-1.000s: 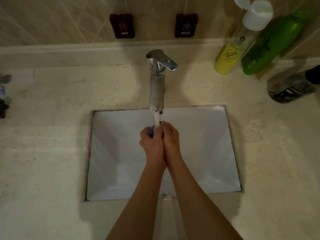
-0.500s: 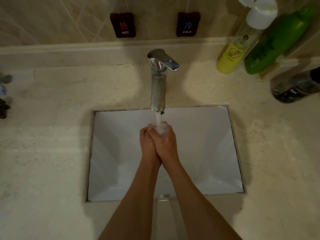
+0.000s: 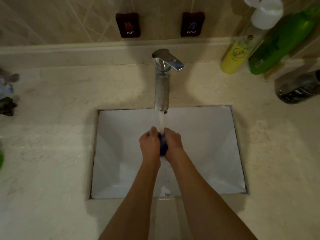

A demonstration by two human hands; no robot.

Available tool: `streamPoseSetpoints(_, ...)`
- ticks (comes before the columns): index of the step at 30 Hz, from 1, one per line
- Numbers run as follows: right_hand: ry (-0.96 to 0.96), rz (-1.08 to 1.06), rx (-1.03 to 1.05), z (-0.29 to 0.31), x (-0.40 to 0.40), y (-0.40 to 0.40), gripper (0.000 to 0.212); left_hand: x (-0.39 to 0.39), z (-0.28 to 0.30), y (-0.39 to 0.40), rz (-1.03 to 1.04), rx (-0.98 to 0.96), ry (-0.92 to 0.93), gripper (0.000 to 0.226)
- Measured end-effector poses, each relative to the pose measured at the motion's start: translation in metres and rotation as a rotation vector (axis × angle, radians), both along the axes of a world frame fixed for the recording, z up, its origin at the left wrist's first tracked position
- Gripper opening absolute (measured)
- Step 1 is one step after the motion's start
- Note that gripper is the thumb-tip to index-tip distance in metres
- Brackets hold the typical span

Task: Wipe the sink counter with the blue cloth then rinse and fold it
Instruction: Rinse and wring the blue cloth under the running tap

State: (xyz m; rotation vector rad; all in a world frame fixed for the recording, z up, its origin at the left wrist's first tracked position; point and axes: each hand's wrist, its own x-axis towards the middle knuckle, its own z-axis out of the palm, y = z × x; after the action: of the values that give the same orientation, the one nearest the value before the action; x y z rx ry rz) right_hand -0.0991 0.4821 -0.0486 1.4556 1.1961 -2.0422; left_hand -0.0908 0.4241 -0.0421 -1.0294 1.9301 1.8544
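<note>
The blue cloth (image 3: 163, 147) is bunched into a dark wad between my two hands, over the middle of the white sink basin (image 3: 207, 153). My left hand (image 3: 150, 144) and my right hand (image 3: 173, 142) press it from either side, fingers curled around it. Water runs from the chrome faucet (image 3: 162, 84) straight down onto the cloth and my fingers. Most of the cloth is hidden by my hands. The beige stone counter (image 3: 48, 153) surrounds the basin.
A yellow bottle (image 3: 237, 52), a green bottle (image 3: 280, 42) and a dark bottle (image 3: 297, 89) stand at the back right of the counter. Small dark items (image 3: 7, 104) sit at the left edge. HOT and COLD tags hang on the tiled wall.
My hands were pressed tightly together under the stream; now they have parted slightly and the blue cloth shows between them. The water keeps running.
</note>
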Motion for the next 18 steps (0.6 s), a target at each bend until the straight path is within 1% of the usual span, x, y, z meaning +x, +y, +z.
streamPoseSetpoints(1, 0.023, -0.053, -0.013, 0.003, 0.001, 0.001, 0.015, -0.003, 0.000, -0.002, 0.033, 0.025, 0.003, 0.026)
streamPoseSetpoints(2, 0.035, -0.099, -0.058, 0.004, 0.001, 0.004, 0.018, -0.006, 0.002, -0.003, 0.075, 0.052, 0.007, 0.023)
streamPoseSetpoints(4, 0.035, -0.210, -0.200, 0.005, 0.003, 0.008, 0.022, -0.012, 0.005, -0.006, 0.145, 0.106, 0.015, 0.021)
streamPoseSetpoints(7, 0.191, -0.289, -0.357, -0.001, 0.015, 0.006, 0.031, -0.015, 0.001, -0.003, 0.081, 0.219, -0.011, 0.029)
streamPoseSetpoints(8, 0.248, -0.288, -0.382, -0.003, 0.019, 0.004, 0.029, -0.014, 0.003, 0.001, 0.067, 0.190, -0.013, 0.029)
streamPoseSetpoints(9, 0.296, -0.252, -0.363, 0.000, 0.023, 0.002, 0.025, -0.013, -0.001, 0.003, 0.033, 0.137, -0.012, 0.029)
streamPoseSetpoints(11, 0.373, -0.117, -0.220, 0.004, 0.029, -0.004, 0.028, -0.013, -0.005, 0.005, -0.003, -0.011, -0.002, 0.025)
streamPoseSetpoints(12, 0.407, -0.052, -0.130, 0.005, 0.031, -0.006, 0.031, -0.013, -0.004, 0.005, 0.011, -0.011, 0.030, 0.018)
streamPoseSetpoints(14, 0.452, 0.059, 0.025, 0.010, 0.035, -0.008, 0.030, -0.010, 0.003, 0.005, 0.025, 0.069, 0.093, 0.010)
streamPoseSetpoints(15, 0.465, 0.108, 0.096, 0.012, 0.036, -0.009, 0.028, -0.008, 0.005, 0.006, 0.028, 0.130, 0.099, 0.015)
streamPoseSetpoints(16, 0.471, 0.147, 0.179, 0.012, 0.036, -0.010, 0.024, -0.006, 0.008, 0.008, 0.003, 0.150, 0.102, 0.021)
streamPoseSetpoints(18, 0.488, 0.196, 0.364, 0.013, 0.034, -0.010, 0.021, -0.004, 0.010, 0.011, -0.068, 0.082, 0.078, 0.027)
